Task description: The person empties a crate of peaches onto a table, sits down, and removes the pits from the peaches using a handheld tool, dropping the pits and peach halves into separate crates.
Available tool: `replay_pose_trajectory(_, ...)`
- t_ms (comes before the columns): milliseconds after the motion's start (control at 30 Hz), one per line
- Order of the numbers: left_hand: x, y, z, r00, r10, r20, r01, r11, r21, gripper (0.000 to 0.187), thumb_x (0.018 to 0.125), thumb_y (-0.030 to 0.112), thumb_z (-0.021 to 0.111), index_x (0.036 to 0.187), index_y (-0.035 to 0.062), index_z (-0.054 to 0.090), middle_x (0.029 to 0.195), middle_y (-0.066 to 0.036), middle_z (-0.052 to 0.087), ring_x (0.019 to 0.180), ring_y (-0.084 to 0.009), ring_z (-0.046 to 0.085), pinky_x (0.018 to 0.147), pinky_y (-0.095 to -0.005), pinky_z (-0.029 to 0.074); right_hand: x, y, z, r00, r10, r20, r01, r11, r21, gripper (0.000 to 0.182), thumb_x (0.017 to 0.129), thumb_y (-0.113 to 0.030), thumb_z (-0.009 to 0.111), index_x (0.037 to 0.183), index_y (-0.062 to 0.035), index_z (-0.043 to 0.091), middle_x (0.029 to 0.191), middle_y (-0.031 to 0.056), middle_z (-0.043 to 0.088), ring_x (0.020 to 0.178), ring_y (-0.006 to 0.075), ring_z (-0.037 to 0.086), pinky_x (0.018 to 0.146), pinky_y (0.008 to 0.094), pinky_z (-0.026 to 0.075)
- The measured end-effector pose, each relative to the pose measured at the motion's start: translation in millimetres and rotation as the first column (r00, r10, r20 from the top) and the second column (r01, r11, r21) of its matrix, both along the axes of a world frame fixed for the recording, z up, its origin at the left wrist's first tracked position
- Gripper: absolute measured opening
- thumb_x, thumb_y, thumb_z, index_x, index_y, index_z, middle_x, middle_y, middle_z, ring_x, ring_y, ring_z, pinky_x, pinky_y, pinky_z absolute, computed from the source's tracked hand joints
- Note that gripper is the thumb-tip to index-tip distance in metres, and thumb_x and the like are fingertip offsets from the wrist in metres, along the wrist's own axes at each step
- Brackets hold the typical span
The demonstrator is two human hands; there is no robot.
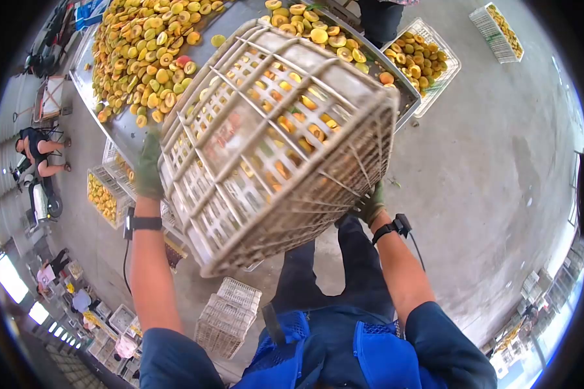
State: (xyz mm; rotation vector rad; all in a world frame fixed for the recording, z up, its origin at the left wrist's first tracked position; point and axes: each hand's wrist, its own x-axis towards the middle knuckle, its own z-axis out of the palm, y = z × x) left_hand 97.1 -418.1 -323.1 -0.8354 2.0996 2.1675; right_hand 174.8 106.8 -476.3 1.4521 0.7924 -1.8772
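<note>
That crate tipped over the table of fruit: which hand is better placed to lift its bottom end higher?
Probably the right hand. It grips the crate at its lower near corner, under the base, so it could push up. The left hand holds the side edge further along, near the metal table, and seems mostly to steady it.

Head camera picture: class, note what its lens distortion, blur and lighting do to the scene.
Head view: fisheye lens bends the floor and frames everything in a dark round vignette; the tipped plastic crate, gripped by the gloved left hand and right hand, looks slightly motion-smeared; halved peaches on the metal table stay sharp; daylight is even, shadows soft.
</note>
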Motion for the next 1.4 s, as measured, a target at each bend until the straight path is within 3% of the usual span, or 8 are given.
replay_pose_trajectory(533,20.2,-73.4,83.2,0.979,-0.119,-0.164,0.079,0.969,-0.236,0.05,0.109,0.026,0.045,0.154,0.0025,0.042,0.152,-0.012,0.05,0.134,-0.0226,0.052,0.114,-0.0372,0.043,-23.9,-38.8,2.9,0.995,-0.074,-0.065,0.076,0.996,0.037,0.098,0.08,-0.088,0.046,0.134,-0.0091,0.064,0.134,0.0162,0.063,0.124,0.0367,0.057,0.106,0.0672,0.039)
replay_pose_trajectory(767,28.3,-32.1,124.5,0.991,-0.045,-0.128,0.017,0.977,-0.212,0.049,0.11,0.031,0.043,0.152,0.0056,0.044,0.147,-0.01,0.055,0.126,-0.0214,0.058,0.105,-0.0352,0.051,-80.8,-19.6,62.3,0.944,0.256,-0.21,-0.251,0.967,0.054,0.108,0.075,-0.09,0.054,0.145,-0.0072,0.054,0.146,0.0168,0.052,0.132,0.0347,0.05,0.107,0.0634,0.039)
replay_pose_trajectory(833,33.2,-5.4,113.7,0.996,-0.004,-0.093,-0.004,0.996,-0.087,0.049,0.111,0.032,0.043,0.152,0.0064,0.044,0.145,-0.01,0.056,0.124,-0.021,0.06,0.103,-0.0347,0.054,-80.1,13.1,48.7,0.957,0.266,-0.115,-0.249,0.958,0.142,0.108,0.078,-0.089,0.052,0.147,-0.0062,0.051,0.145,0.0167,0.055,0.131,0.0343,0.052,0.107,0.0617,0.04)
replay_pose_trajectory(900,56.5,-1.5,76.8,0.99,-0.038,-0.133,0.107,0.814,0.571,0.048,0.111,0.032,0.044,0.15,0.0048,0.047,0.145,-0.01,0.056,0.123,-0.0215,0.06,0.102,-0.0353,0.054,-65.2,51.5,16.5,0.931,0.344,-0.123,-0.323,0.932,0.164,0.099,0.08,-0.091,0.042,0.151,-0.0218,0.051,0.153,0.0035,0.051,0.136,0.0288,0.047,0.106,0.061,0.038)
replay_pose_trajectory(933,79.2,-5.7,44.1,0.979,-0.035,-0.2,0.067,0.985,0.157,0.048,0.11,0.031,0.045,0.148,0.0017,0.05,0.145,-0.009,0.056,0.127,-0.0187,0.057,0.107,-0.0342,0.048,-55.3,71.9,-7.4,0.924,0.324,-0.202,-0.311,0.946,0.091,0.099,0.082,-0.091,0.039,0.152,-0.0221,0.05,0.153,0.0015,0.051,0.136,0.0275,0.048,0.106,0.0592,0.039)
replay_pose_trajectory(1067,121.4,60.2,55.3,0.989,0.103,-0.108,-0.116,0.986,-0.118,0.05,0.108,0.029,0.052,0.148,-0.0019,0.049,0.145,-0.009,0.056,0.131,-0.018,0.053,0.113,-0.034,0.041,-36.1,82.9,-23.8,0.934,0.263,-0.242,-0.261,0.964,0.042,0.097,0.085,-0.09,0.033,0.152,-0.0222,0.049,0.151,-0.0001,0.054,0.136,0.026,0.05,0.106,0.0563,0.041)
replay_pose_trajectory(1300,135.4,4.1,101.7,0.958,0.207,-0.201,-0.205,0.978,0.029,0.055,0.107,0.033,0.054,0.151,0.0021,0.045,0.148,-0.011,0.053,0.131,-0.0207,0.054,0.113,-0.0389,0.045,-30.3,12.0,25.5,0.955,0.198,-0.221,-0.176,0.978,0.116,0.092,0.09,-0.087,0.03,0.151,-0.022,0.051,0.145,0.0008,0.06,0.136,0.0258,0.052,0.107,0.0537,0.044)
replay_pose_trajectory(1400,181.3,-92.6,91.7,0.948,-0.136,-0.287,-0.049,0.83,-0.555,0.052,0.109,0.025,0.048,0.154,-0.0005,0.041,0.157,-0.012,0.044,0.143,-0.0239,0.043,0.123,-0.0399,0.03,-24.9,-8.5,53.8,0.949,0.177,-0.26,-0.152,0.982,0.111,0.094,0.084,-0.091,0.039,0.147,-0.0228,0.055,0.149,0.0025,0.056,0.137,0.0252,0.048,0.108,0.0565,0.039)
